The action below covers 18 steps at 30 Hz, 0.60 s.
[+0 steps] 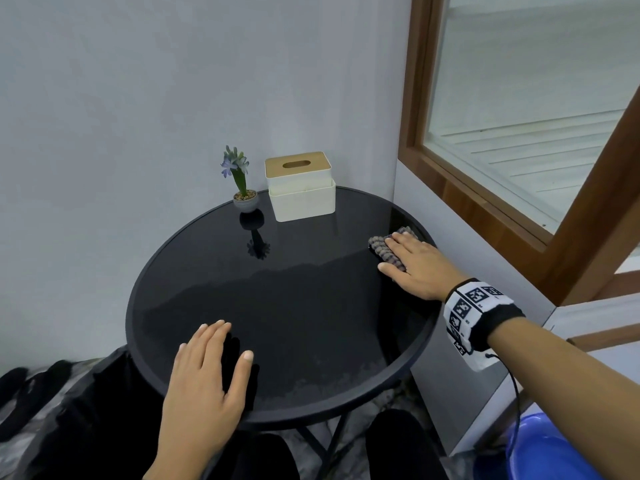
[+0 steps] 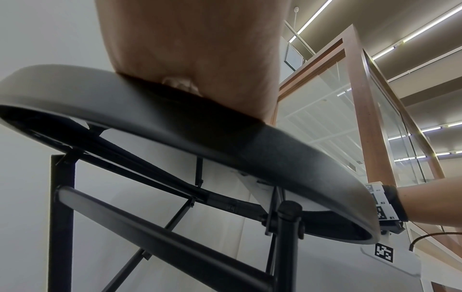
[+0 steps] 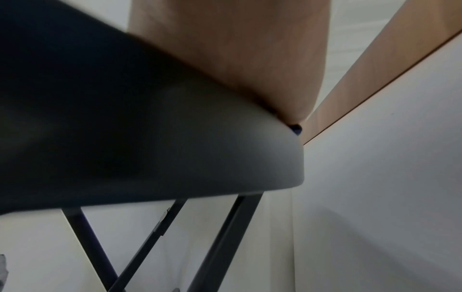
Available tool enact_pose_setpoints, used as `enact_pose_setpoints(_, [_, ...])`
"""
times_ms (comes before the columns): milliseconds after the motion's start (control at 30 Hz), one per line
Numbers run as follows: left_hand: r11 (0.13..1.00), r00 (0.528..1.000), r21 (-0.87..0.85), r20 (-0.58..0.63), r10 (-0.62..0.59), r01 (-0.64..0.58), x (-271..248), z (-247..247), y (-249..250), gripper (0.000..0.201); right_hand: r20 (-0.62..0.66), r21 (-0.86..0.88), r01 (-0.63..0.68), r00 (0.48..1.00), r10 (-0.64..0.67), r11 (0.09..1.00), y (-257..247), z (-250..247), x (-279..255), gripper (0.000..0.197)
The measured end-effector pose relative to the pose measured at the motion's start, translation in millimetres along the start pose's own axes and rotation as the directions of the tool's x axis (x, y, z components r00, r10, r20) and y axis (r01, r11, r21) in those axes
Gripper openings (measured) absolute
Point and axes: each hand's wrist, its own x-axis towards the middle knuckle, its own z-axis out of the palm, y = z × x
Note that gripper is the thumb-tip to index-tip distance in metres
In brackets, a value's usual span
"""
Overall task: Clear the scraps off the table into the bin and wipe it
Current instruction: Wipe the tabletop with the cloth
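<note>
A round black glass table (image 1: 311, 306) fills the middle of the head view, its near half dull with a wet film. My right hand (image 1: 415, 261) lies flat with straight fingers on a grey knobbly cloth (image 1: 384, 247) at the table's right edge. My left hand (image 1: 211, 368) rests flat on the near left part of the top, fingers spread, holding nothing. Both wrist views look up from under the table rim (image 2: 225, 142), showing only the heel of each hand; the fingers are hidden there. No scraps show on the top.
A small potted purple flower (image 1: 242, 181) and a white tissue box with a wooden lid (image 1: 299, 185) stand at the table's back edge by the wall. A wood-framed window (image 1: 519, 133) is at the right. A blue bin (image 1: 547, 448) sits low right on the floor.
</note>
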Motion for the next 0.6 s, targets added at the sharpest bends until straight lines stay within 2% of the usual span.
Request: enact_pose_setpoints(600, [1.000, 0.999, 0.024, 0.045, -0.004, 0.003, 3.8, -2.7, 3.0, 0.072, -0.031, -0.050, -0.010, 0.999, 0.008, 0.999, -1.2, -0.7, 2.3, 0.074])
